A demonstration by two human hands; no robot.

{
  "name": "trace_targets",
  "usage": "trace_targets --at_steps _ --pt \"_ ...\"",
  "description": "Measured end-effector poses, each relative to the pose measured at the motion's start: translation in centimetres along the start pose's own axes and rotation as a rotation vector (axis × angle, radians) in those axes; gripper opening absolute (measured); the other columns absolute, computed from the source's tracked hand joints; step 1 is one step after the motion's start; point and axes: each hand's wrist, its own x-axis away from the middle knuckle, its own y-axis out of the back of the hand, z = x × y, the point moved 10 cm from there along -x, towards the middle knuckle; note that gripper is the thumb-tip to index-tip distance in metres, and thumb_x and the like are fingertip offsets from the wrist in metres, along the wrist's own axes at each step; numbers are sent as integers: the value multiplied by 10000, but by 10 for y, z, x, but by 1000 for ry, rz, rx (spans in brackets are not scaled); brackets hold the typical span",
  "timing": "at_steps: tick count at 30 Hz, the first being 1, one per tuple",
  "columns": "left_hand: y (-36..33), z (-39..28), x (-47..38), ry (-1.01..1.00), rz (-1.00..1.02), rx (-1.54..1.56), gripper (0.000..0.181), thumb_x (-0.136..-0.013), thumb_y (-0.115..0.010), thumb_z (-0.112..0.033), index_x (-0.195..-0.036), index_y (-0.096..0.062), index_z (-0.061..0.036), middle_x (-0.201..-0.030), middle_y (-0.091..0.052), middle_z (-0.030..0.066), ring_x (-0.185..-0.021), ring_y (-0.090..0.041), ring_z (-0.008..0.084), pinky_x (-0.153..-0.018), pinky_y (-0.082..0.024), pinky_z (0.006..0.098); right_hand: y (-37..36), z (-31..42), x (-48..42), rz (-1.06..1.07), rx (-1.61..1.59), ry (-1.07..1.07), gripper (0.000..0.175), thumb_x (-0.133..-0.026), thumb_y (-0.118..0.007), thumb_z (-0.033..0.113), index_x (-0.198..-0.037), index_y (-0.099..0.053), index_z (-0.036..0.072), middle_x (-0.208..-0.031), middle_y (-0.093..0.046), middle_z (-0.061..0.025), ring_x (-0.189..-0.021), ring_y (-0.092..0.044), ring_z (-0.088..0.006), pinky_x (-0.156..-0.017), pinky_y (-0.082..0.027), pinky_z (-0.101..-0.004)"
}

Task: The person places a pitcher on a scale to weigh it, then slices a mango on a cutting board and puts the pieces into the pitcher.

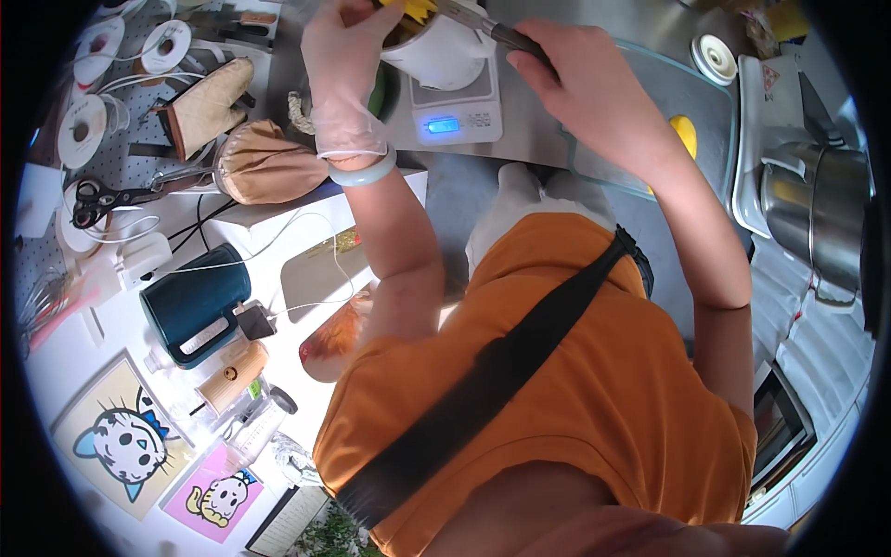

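My left hand (346,83), in a thin clear glove, is at the top edge with its thumb against a yellow piece of food (415,10). The picture's edge cuts off some fingertips, so its grip is unclear. That piece shows at the mouth of a white pitcher (442,59), which stands on a digital kitchen scale (457,115) with a lit blue display. My bare right hand (592,83) grips the dark handle of a knife (522,43). The knife's metal blade reaches over the pitcher's rim, close to the yellow piece.
Right of the scale lies a glass cutting board (626,163) with a yellow item (683,137), partly behind my forearm. A steel pot (825,216) stands farther right. To the left are an oven mitt (212,104), scissors (104,202) and a dark teal hand mixer (198,299).
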Motion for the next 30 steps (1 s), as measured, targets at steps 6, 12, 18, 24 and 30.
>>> trace_targets --at_steps 6,12,18,24,30 --pt "20 15 14 111 -108 -21 361 -782 -717 -166 -1062 -624 44 -899 -638 45 -834 -560 103 -752 -422 207 -15 -4 -13 -126 158 115 153 -866 -533 121 -913 -526 -24 -723 -570 -206 -706 -537 -409 -603 -422 -456" --pt "17 6 8 -12 -257 135 260 -777 -714 -114 -973 -636 37 -802 -603 19 -724 -534 86 -681 -426 199 -19 6 -25 -122 64 144 144 -864 -543 117 -837 -523 -23 -710 -561 -206 -673 -520 -403 -591 -422 -436" --pt "11 -4 4 -98 -347 -57 213 -765 -719 -124 -877 -632 36 -763 -620 38 -683 -545 98 -655 -443 224 -6 -12 -22 -83 -91 -32 160 -857 -570 129 -860 -566 -31 -665 -579 -167 -606 -536 -351 -574 -430 -380" --pt "-3 -22 11 -30 -347 61 157 -817 -639 -52 -945 -614 36 -792 -632 58 -709 -568 100 -616 -458 239 3 -8 -18 -80 -221 -14 150 -836 -539 89 -777 -515 -47 -665 -542 -247 -670 -525 -440 -576 -406 -443" --pt "5 -8 7 -157 -392 -119 130 -791 -666 -88 -849 -651 27 -752 -658 56 -672 -591 127 -650 -472 258 4 -10 -6 47 -306 -155 152 -834 -535 91 -778 -520 -49 -669 -553 -231 -656 -536 -426 -576 -402 -436"
